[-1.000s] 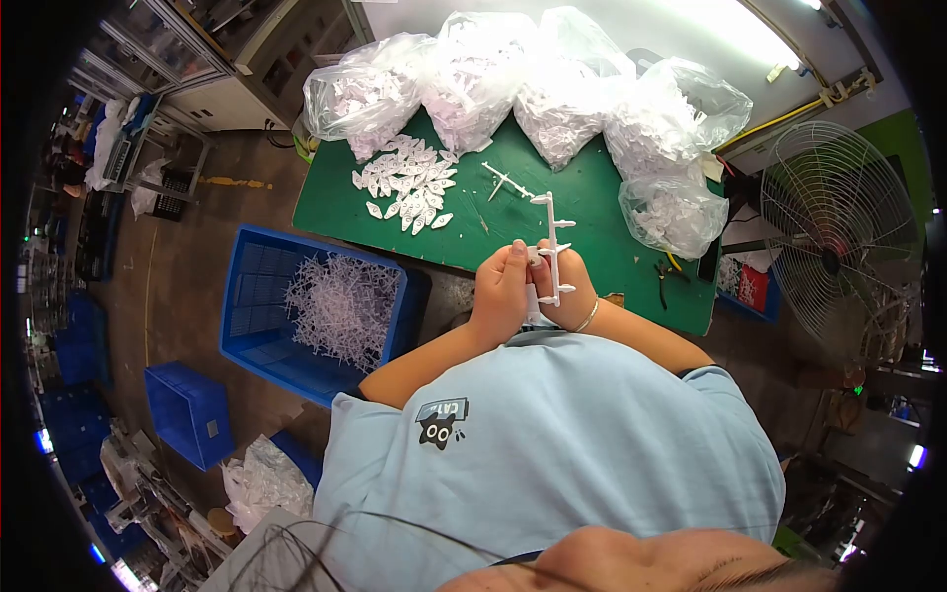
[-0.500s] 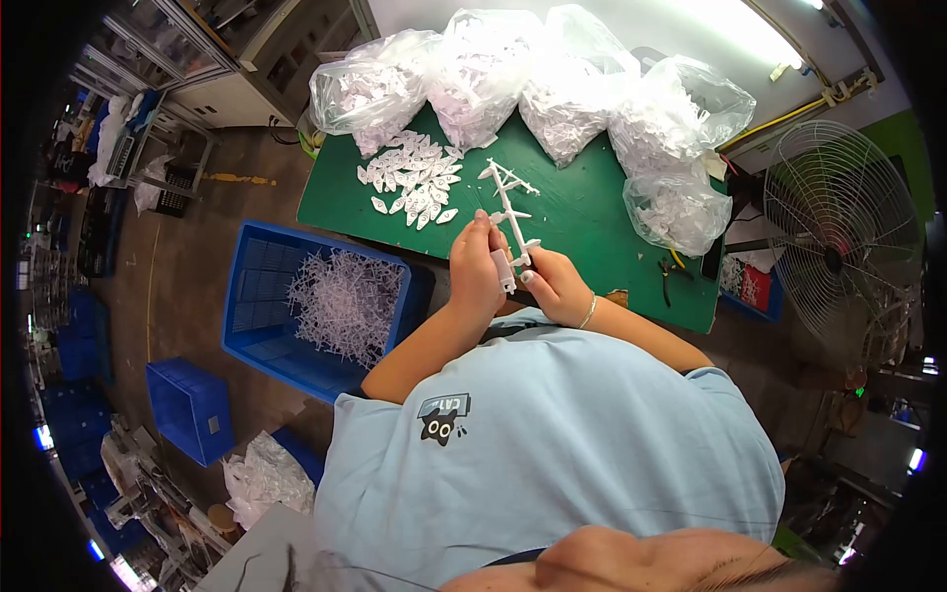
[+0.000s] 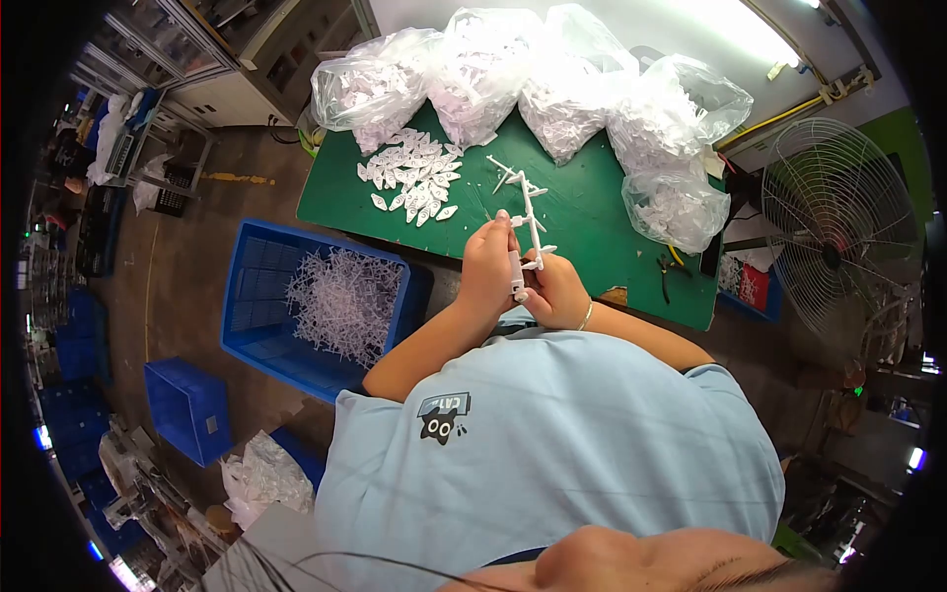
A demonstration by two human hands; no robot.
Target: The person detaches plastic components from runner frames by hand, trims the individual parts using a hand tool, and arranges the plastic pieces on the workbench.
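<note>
White plastic frame (image 3: 534,219), a slim stem with short side prongs, is held in the head view above the near edge of the green table (image 3: 602,217), its far end slanting inward over the tabletop. The left hand (image 3: 485,266) has its grip bent around a flat white piece (image 3: 516,271), thumb and finger up at the frame's side; whether that piece is joined to the frame cannot be told. The right hand (image 3: 557,291), with a bracelet (image 3: 588,316) at the wrist, has its grip curled in at the frame's lower end, thumb near the flat piece; exactly what its fingers clasp is partly hidden. A second white frame (image 3: 500,168) lies on the table beyond the hands, partly overlapped in view by the first. Diamond-shaped white pieces (image 3: 412,173) are spread in a loose pile on the table's left part. Clear bags (image 3: 478,74) full of white parts line the table's far edge, and a smaller bag (image 3: 676,212) sits toward its right end, with dark-handled cutters (image 3: 665,281) nearer its front. Left of the table stands a blue crate (image 3: 258,286) holding tangled white stems (image 3: 340,306); right of the table is a fan (image 3: 829,227).
</note>
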